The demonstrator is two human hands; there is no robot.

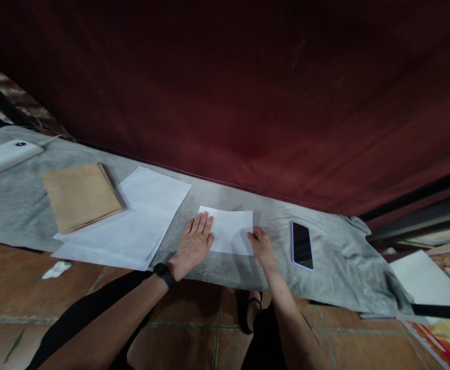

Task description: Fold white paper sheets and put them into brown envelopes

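Note:
A white sheet of paper [230, 231], smaller than the sheets beside it, lies on the grey cloth in front of me. My left hand [197, 239] rests flat on its left edge, fingers stretched out and pointing away from me. At the right edge, my right hand [261, 244] pinches the paper between thumb and curled fingers. Larger white sheets [147, 205] lie to the left of my left hand, partly overlapping. A folded brown paper packet [82, 195] sits on top of them.
A phone with a dark screen [302, 245] lies to the right. A white device [6, 156] with a cable is at far left. The grey cloth [340, 272] covers a narrow surface before a dark red hanging [225, 103]. A crumpled tissue [57, 270] lies on the tiled floor.

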